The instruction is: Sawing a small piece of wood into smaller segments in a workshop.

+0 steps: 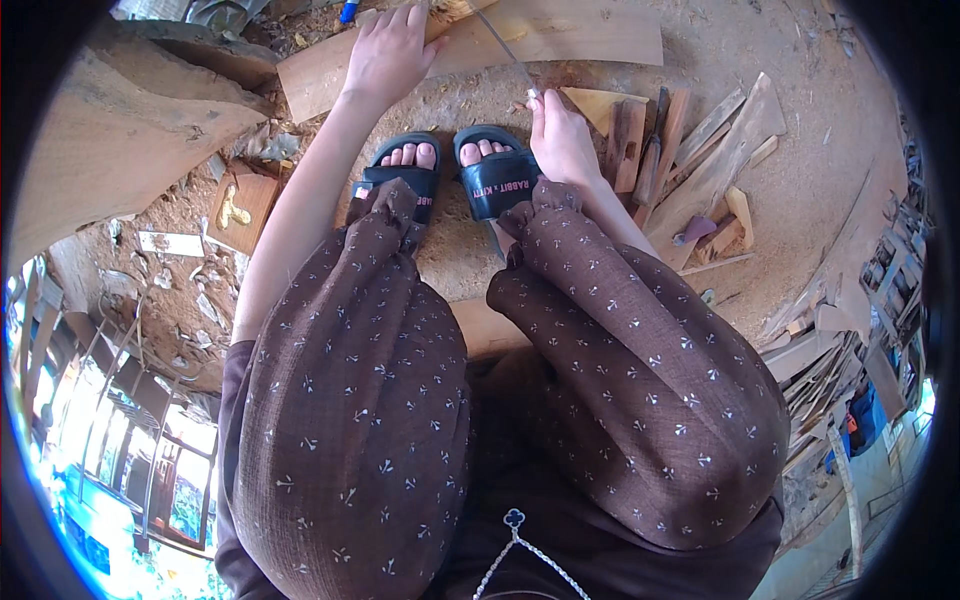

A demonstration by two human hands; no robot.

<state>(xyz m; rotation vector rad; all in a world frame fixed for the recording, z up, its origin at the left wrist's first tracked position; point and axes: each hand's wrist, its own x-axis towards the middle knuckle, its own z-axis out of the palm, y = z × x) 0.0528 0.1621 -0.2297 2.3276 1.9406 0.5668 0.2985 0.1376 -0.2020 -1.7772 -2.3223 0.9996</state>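
At the top, my left hand [390, 50] grips a piece of wood [455, 12] with bent fingers, over a long pale plank [595, 40] lying crosswise on the ground. My right hand [555, 135] is closed on the light end of a long, thin metal tool [505, 50], which slants up toward that wood; its far end is too small to make out. My feet, in dark slide sandals [490, 185], are between my arms, below the plank.
A large wooden slab [130, 150] fills the upper left, near a small carved block [240, 210]. Offcuts and a long dark tool [655, 135] lie right of my right hand. Stacked scrap wood [865, 340] lines the far right; metal bars [140, 400] stand lower left.
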